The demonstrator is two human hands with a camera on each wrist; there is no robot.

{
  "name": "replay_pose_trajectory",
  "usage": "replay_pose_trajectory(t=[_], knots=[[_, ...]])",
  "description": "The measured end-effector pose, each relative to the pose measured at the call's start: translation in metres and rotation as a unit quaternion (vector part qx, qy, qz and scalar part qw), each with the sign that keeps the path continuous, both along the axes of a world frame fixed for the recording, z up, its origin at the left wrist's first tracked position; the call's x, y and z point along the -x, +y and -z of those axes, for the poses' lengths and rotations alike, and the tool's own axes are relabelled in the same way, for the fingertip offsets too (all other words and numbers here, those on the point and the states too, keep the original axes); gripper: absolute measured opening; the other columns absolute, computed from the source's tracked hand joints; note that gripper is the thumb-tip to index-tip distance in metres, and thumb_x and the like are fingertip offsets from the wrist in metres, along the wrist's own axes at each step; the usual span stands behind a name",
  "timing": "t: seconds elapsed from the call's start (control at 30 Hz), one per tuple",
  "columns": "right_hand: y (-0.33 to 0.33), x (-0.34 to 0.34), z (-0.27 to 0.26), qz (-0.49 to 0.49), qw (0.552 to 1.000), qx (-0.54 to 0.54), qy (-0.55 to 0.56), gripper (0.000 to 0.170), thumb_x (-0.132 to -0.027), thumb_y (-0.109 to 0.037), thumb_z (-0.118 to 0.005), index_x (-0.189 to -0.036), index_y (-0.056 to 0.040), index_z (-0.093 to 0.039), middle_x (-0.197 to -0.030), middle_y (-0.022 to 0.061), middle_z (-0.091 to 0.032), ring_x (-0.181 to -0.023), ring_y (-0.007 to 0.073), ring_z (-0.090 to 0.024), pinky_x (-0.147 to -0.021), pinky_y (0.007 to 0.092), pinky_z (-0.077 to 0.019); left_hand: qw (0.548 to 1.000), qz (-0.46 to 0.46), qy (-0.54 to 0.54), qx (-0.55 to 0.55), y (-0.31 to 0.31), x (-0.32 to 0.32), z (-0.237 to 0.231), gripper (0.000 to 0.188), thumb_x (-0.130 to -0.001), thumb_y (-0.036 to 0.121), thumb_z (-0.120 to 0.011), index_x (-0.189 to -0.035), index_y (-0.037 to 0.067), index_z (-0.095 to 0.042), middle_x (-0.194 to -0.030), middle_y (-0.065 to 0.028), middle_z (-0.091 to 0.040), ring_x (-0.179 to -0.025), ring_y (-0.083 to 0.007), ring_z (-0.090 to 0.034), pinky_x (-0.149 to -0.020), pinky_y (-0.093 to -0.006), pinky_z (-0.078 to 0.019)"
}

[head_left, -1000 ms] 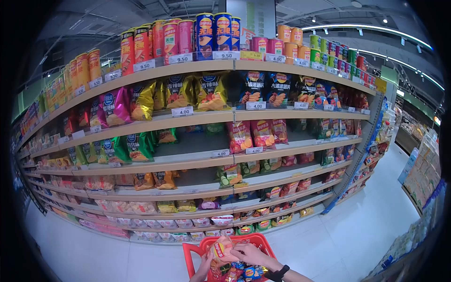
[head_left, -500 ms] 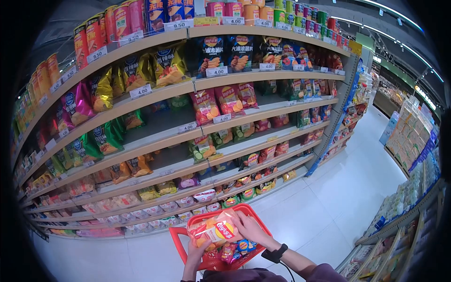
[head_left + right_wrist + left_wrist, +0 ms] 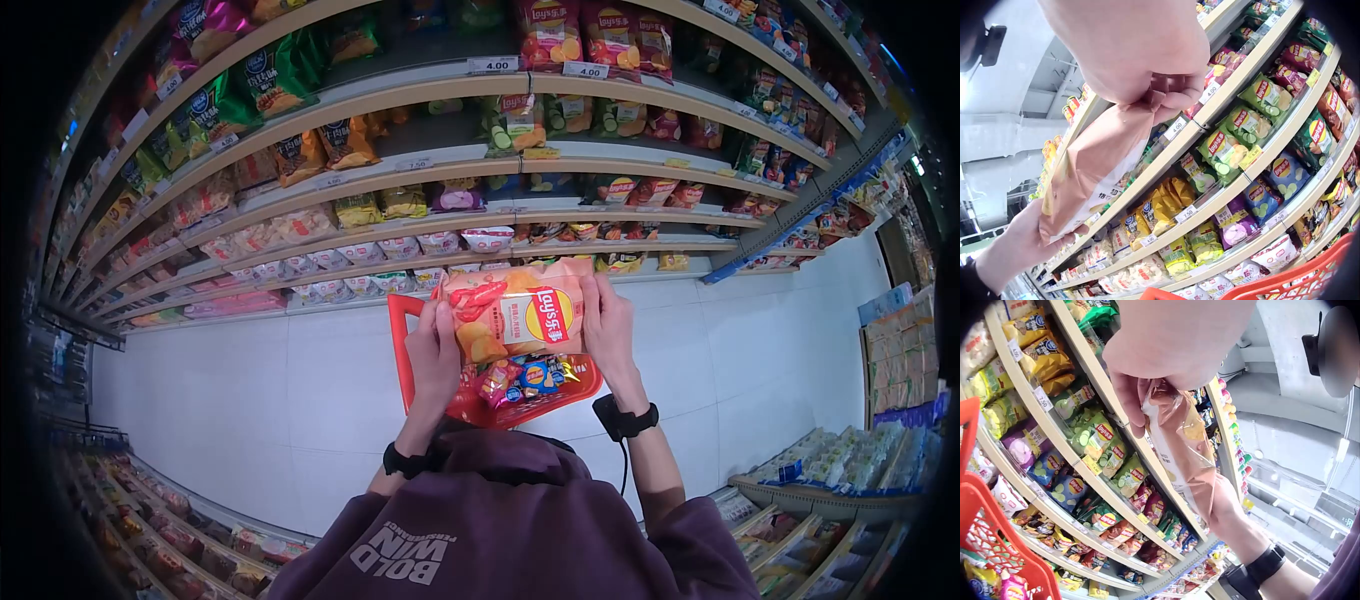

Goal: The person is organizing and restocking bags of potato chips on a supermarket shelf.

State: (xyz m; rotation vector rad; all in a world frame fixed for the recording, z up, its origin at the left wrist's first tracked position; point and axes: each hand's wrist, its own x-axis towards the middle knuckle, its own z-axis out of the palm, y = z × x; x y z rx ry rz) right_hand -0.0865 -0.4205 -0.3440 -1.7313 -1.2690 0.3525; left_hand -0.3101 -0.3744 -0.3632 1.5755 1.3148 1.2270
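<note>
A pinkish-orange bag of Lay's chips (image 3: pixel 515 315) is held up sideways in front of the body, printed face toward the head camera. My left hand (image 3: pixel 433 350) grips one end and my right hand (image 3: pixel 608 325) the other. In the left wrist view, the left fingers (image 3: pixel 1127 403) curl round the crimped end of the bag. The right wrist view shows the right hand (image 3: pixel 1141 56) pinching the opposite end. Below the bag is a red shopping basket (image 3: pixel 402 350), partly covered by it, with several small chip bags (image 3: pixel 535 378) inside.
A long curved-looking shelf unit (image 3: pixel 400 170) full of snack bags runs across the front. Another shelf (image 3: pixel 160 520) lies behind at left, and more goods (image 3: pixel 850 460) stand at right. Stacked cartons (image 3: pixel 900 350) rise beyond the aisle's white tiled floor (image 3: pixel 250 390).
The head view has tilted down. The chip bag, earlier low over the basket, has come up and levelled, and the hands have spread to its two ends.
</note>
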Motion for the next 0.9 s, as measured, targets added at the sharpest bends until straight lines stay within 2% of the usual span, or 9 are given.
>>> replay_pose_trajectory(t=[0.1,0.3,0.4,0.47,0.53,0.57,0.67,0.77,0.9], knots=[[0.000,0.005,0.009,0.006,0.999,-0.040,-0.029,0.025,-0.100,-0.022,-0.048,-0.091,-0.0001,-0.057,-0.062,0.0233,-0.055,-0.058,0.0416,-0.057,-0.049,0.0422,-0.0406,0.999,-0.018,0.028,-0.017,0.002,0.005,0.016,0.038,-0.103,0.030,-0.038,-0.091,-0.002,-0.054,-0.055,-0.0090,-0.048,-0.053,-0.0105,-0.048,-0.049,-0.0315,-0.0382],[0.006,0.004,0.030,0.003,0.992,-0.069,0.101,0.027,-0.100,-0.021,-0.047,-0.091,0.0022,-0.056,-0.062,0.0225,-0.055,-0.056,0.0399,-0.054,-0.051,0.0393,-0.0405,0.983,0.016,-0.179,0.033,0.004,-0.001,0.028,0.038,-0.103,0.031,-0.039,-0.085,0.001,-0.051,-0.060,-0.0037,-0.050,-0.058,-0.0073,-0.047,-0.052,-0.0289,-0.0381],[0.003,-0.003,0.029,0.007,0.998,-0.026,0.057,0.027,-0.100,-0.021,-0.046,-0.089,0.0025,-0.056,-0.062,0.0216,-0.054,-0.054,0.0357,-0.054,-0.051,0.0378,-0.0403,0.975,0.028,-0.212,0.056,0.006,-0.007,0.035,0.039,-0.103,0.033,-0.040,-0.082,0.002,-0.052,-0.063,-0.0016,-0.051,-0.061,-0.0061,-0.045,-0.053,-0.0273,-0.0372],[-0.003,-0.002,0.024,-0.010,0.998,-0.002,0.070,0.027,-0.100,-0.021,-0.045,-0.089,0.0016,-0.055,-0.061,0.0214,-0.052,-0.052,0.0326,-0.054,-0.050,0.0380,-0.0394,0.993,0.037,-0.063,0.094,0.008,0.008,0.038,0.040,-0.101,0.034,-0.045,-0.086,-0.002,-0.055,-0.061,-0.0012,-0.049,-0.061,-0.0063,-0.044,-0.054,-0.0276,-0.0370],[-0.008,-0.003,0.032,-0.023,0.997,0.020,0.072,0.032,-0.101,-0.023,-0.044,-0.084,0.0030,-0.051,-0.061,0.0147,-0.050,-0.060,0.0102,-0.041,-0.052,0.0329,-0.0389,0.989,0.017,-0.100,0.105,0.007,0.005,0.044,0.046,-0.101,0.038,-0.046,-0.095,-0.004,-0.063,-0.062,-0.0029,-0.054,-0.063,-0.0060,-0.044,-0.054,-0.0279,-0.0381],[-0.010,-0.002,0.035,-0.028,0.996,0.033,0.079,0.033,-0.101,-0.023,-0.045,-0.083,0.0030,-0.051,-0.060,0.0152,-0.049,-0.060,0.0102,-0.041,-0.052,0.0331,-0.0386,0.990,0.006,-0.069,0.126,0.005,0.004,0.019,0.050,-0.101,0.040,-0.045,-0.093,-0.006,-0.063,-0.062,-0.0060,-0.055,-0.063,-0.0063,-0.044,-0.056,-0.0296,-0.0398],[-0.013,-0.001,0.040,-0.035,0.993,0.089,0.069,0.035,-0.102,-0.026,-0.045,-0.085,0.0031,-0.054,-0.064,0.0136,-0.055,-0.062,0.0099,-0.047,-0.055,0.0315,-0.0422,0.995,0.003,-0.041,0.091,0.008,0.003,0.042,0.051,-0.103,0.037,-0.040,-0.090,-0.008,-0.060,-0.058,-0.0145,-0.051,-0.055,-0.0158,-0.049,-0.056,-0.0358,-0.0415],[-0.010,-0.002,0.072,-0.030,0.988,-0.031,0.148,0.035,-0.102,-0.027,-0.041,-0.097,0.0019,-0.061,-0.067,0.0162,-0.062,-0.059,0.0201,-0.060,-0.055,0.0341,-0.0449,0.997,0.064,-0.002,0.040,0.004,0.007,0.025,0.045,-0.103,0.031,-0.041,-0.087,-0.007,-0.060,-0.059,-0.0149,-0.050,-0.053,-0.0240,-0.053,-0.055,-0.0366,-0.0416],[-0.010,0.007,0.063,-0.014,0.978,-0.033,0.205,0.041,-0.103,-0.030,-0.039,-0.101,0.0039,-0.062,-0.074,0.0123,-0.065,-0.069,0.0140,-0.061,-0.062,0.0313,-0.0477,0.999,0.036,-0.005,0.027,-0.001,0.000,0.017,0.034,-0.101,0.025,-0.045,-0.090,-0.004,-0.059,-0.066,-0.0167,-0.055,-0.058,-0.0268,-0.060,-0.056,-0.0376,-0.0439]])
